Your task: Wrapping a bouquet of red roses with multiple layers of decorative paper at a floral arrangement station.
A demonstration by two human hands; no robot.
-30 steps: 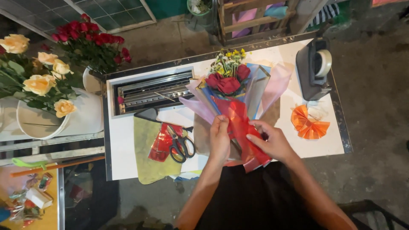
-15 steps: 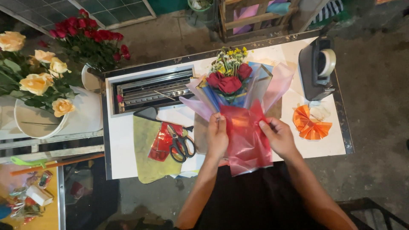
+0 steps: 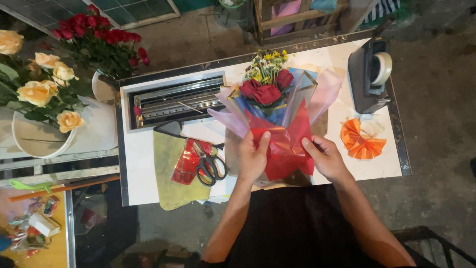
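White laminate forms the table (image 3: 148, 164), which stands on a grey concrete floor (image 3: 436, 99); it carries every working item within arm's reach. The bouquet (image 3: 270, 94) lies near the table's centre, blooms pointing away from the person, so the stem end faces the hands. Red roses and small yellow flowers sit inside pink and blue sheets. A red wrap (image 3: 282, 146) covers the lower half of the bouquet. The left hand (image 3: 252, 158) pinches the wrap's left edge, thumb in front and fingers behind. The right hand (image 3: 325, 158) pinches the right edge in the same way; the two grips appear to hold the sheet taut across the stems. A metal rack (image 3: 173, 101) sits at the far left of the table. A tape dispenser (image 3: 369, 74) stands at the far right corner. An orange fan (image 3: 361, 140) of folded paper lies just right of the bouquet. Scissors (image 3: 210, 164) rest on red scrap left of the left hand. Buckets of yellow roses (image 3: 44, 84) and red roses (image 3: 99, 42) stand beside the table's left end.
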